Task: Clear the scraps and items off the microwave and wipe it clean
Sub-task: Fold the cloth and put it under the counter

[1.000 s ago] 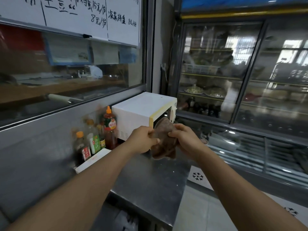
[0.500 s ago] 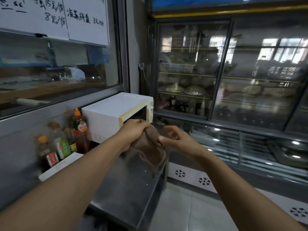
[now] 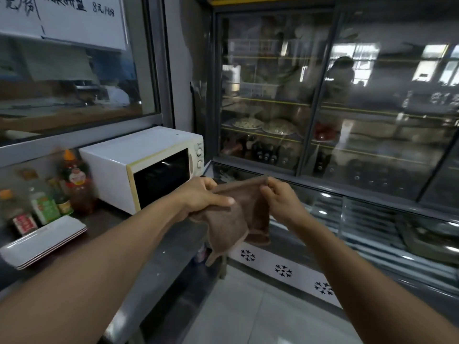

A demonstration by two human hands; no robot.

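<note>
Brown terry cloth [image 3: 236, 214], limp, folded

Bottles [image 3: 47, 194] left of microwave [image 3: 141, 167], plates [image 3: 42, 242] before them.

Whiteboard [image 3: 82, 21], at 11 o'clock behind the window glass: handwritten Chinese characters showing along its top edge, cut off by the frame; the price "8元/份" reading just to their right. A further fragment, "元/份", showing at the far left of the board.

Sauce bottles [image 3: 49, 192], at 9 o'clock on the desk: printed labels appearing, too blurred to read.

Microwave [image 3: 149, 167]: no lettering showing legibly.
</note>
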